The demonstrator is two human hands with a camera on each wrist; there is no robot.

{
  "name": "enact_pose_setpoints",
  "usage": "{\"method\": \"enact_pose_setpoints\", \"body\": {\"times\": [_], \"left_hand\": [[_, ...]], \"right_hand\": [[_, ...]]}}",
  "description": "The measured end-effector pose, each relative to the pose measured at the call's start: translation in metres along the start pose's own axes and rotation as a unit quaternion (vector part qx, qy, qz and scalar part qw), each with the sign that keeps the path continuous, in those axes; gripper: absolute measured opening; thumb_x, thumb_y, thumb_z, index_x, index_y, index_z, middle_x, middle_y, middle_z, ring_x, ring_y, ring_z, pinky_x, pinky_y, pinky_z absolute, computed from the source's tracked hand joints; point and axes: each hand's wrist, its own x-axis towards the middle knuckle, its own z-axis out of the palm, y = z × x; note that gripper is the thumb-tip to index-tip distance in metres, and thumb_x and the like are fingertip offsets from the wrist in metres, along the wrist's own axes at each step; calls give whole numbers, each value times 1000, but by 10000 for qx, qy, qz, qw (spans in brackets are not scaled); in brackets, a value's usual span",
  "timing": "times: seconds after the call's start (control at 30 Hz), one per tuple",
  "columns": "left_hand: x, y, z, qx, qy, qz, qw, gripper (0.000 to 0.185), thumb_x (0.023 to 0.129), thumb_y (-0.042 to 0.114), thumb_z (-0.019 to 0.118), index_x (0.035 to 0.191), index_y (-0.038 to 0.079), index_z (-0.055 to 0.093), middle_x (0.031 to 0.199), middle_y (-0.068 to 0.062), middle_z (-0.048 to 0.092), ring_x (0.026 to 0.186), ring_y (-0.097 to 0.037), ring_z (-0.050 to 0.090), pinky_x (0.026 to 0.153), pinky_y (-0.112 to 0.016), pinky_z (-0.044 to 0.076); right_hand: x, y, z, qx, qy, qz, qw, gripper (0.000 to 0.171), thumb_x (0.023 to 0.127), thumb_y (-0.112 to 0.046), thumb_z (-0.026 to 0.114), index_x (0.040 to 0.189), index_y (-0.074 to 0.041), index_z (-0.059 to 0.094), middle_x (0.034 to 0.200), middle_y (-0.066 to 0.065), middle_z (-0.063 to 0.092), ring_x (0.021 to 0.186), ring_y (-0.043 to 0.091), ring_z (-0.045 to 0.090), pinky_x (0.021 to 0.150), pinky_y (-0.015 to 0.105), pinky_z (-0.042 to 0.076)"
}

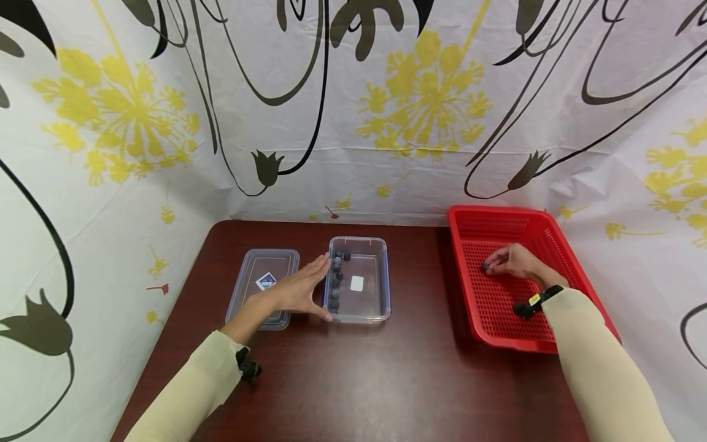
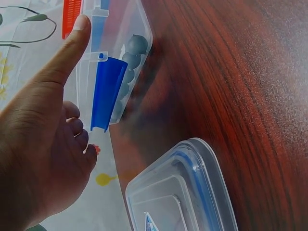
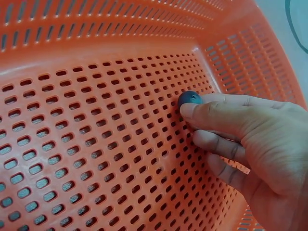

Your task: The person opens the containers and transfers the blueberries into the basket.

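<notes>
Down on the perforated floor of the red basket, near its far corner: one small dark blue berry, round, smooth-skinned, with a tiny crown showing on top. Right hand lowered over it, thumb and forefinger tips closing on its sides; touching, though hard to tell whether already pinched or only nudged. Remaining fingers loosely curled beneath, resting on the mesh.

Probably very light, soft and easily bruised; likely to roll on the slotted floor if pushed from one side only. Best taken with a gentle two-finger pinch across the widest part, pressure just enough to lift, no squeezing. Skin looks matte and slightly waxy, so perhaps a little slippery against fingertips.

Across the dark red worktop, well apart from the basket: a clear plastic container, open, with a row of similar berries lined along its left wall. Left hand spread flat, fingers straight, pressed against that wall from outside, thumb laid along the rim above the blue clasp; holding nothing, only steadying. Container rigid and light by the look of it, apt to slide on the polished wood without that bracing.

Just left of the container, partly under the left hand: its lid, lying flat, blue seal visible around the edge.
</notes>
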Motion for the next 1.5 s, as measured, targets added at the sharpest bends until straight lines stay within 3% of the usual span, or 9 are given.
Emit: {"method": "enact_pose_setpoints", "body": {"times": [0.23, 0.43, 0.6, 0.73, 0.93, 1.1, 1.23, 1.4, 1.5], "left_hand": [[0, -1, 1, -40, 3, -14, 10000, 136, 79, 66, 86, 170, 4, 5, 179, -11, -5, 165, -31, 1, 130, -56, 18], [0, -1, 1, -59, -6, -39, 10000, 136, 79, 67, 85, 170, 4, 5, 179, -11, -5, 165, -31, 0, 130, -56, 19], [0, 1, -3, -81, 12, -47, 10000, 137, 79, 66, 86, 170, 4, 5, 179, -12, -5, 165, -32, 1, 130, -56, 18], [-1, 0, -4, -99, 36, -50, 9999, 136, 79, 64, 87, 170, 4, 5, 179, -12, -5, 165, -33, 1, 129, -57, 19], [0, 0, -1, -94, 39, -22, 9999, 136, 79, 66, 86, 170, 3, 7, 179, -13, -4, 165, -33, 2, 128, -58, 21], [-1, -1, 1, -62, 57, -1, 10000, 136, 78, 67, 86, 170, 3, 8, 179, -13, -3, 164, -33, 3, 129, -57, 20], [0, -1, 1, -88, 43, 4, 10000, 136, 79, 66, 86, 170, 4, 7, 179, -12, -4, 165, -33, 2, 129, -56, 20], [-1, 0, 0, -129, 44, -21, 9999, 136, 78, 67, 85, 170, 4, 7, 179, -13, -3, 165, -32, 3, 129, -57, 20], [-1, 1, 0, -110, 61, -28, 9999, 136, 79, 69, 84, 170, 5, 7, 179, -13, -2, 164, -33, 4, 129, -56, 21]], "right_hand": [[-2, -6, -7, -191, 73, -77, 9998, 23, 89, -11, 86, 107, 3, 80, 94, 12, 81, 79, 4, 69, 69, 18, 53], [-2, -28, -20, -148, 431, -746, 9962, 25, 90, -4, 84, 110, 9, 77, 96, 17, 80, 81, 5, 75, 68, 14, 55], [3, -74, -25, -214, 773, -1340, 9877, 23, 89, 0, 83, 111, 6, 78, 95, 17, 81, 79, 9, 75, 63, 13, 50], [12, -120, -17, -284, 1011, -1460, 9837, 22, 88, -3, 86, 110, -1, 81, 97, 14, 81, 75, 9, 69, 61, 15, 47], [29, -173, 15, -364, 603, -2197, 9730, 20, 87, -13, 89, 106, -14, 83, 92, 1, 79, 74, 15, 68, 59, 20, 46], [45, -213, 55, -477, 131, -2769, 9596, 21, 85, -13, 90, 105, -13, 83, 90, -1, 79, 78, 12, 72, 70, 25, 52], [58, -231, 88, -507, -235, -2956, 9537, 22, 85, -13, 90, 105, -13, 83, 88, -6, 77, 80, 9, 71, 77, 32, 56], [70, -244, 127, -446, -705, -3035, 9492, 21, 87, -12, 87, 107, -7, 81, 92, -1, 77, 81, 8, 70, 79, 44, 62], [75, -251, 147, -442, -943, -2963, 9494, 21, 90, -11, 84, 108, -2, 80, 94, 2, 78, 82, 7, 70, 79, 42, 63]]}}
